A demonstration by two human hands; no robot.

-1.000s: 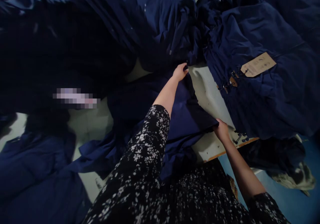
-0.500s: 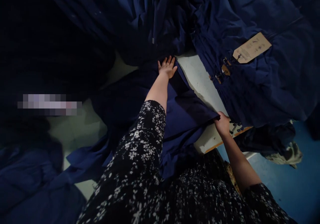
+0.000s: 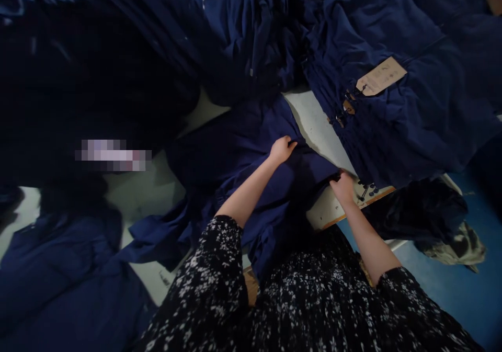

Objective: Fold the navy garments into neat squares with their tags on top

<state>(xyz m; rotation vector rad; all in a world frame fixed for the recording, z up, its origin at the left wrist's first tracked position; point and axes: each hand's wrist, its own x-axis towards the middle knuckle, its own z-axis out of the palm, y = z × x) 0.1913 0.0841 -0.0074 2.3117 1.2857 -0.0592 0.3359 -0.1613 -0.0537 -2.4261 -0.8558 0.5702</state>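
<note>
A dark navy garment (image 3: 251, 143) lies spread on the pale table (image 3: 314, 116) in front of me, its near part bunched toward my body. My left hand (image 3: 283, 149) pinches the cloth near its right edge. At the garment's right corner, by the table's front edge, my right hand (image 3: 342, 184) grips the fabric between thumb and fingers. Right of the garment is a stack of navy garments (image 3: 392, 127) with gathered edges and a brown paper tag (image 3: 382, 76) on top.
Piled navy cloth (image 3: 251, 33) fills the back, and another navy heap (image 3: 63, 279) lies at the lower left. A dark bundle (image 3: 423, 211) and a pale greenish cloth (image 3: 458, 247) are at the right, over a blue floor (image 3: 435, 294). Small dark items sit near my right hand.
My left hand, flat and spread on the garment's far part before, has come back toward me and right and now pinches the cloth. My right hand still holds the corner. The view has shifted slightly.
</note>
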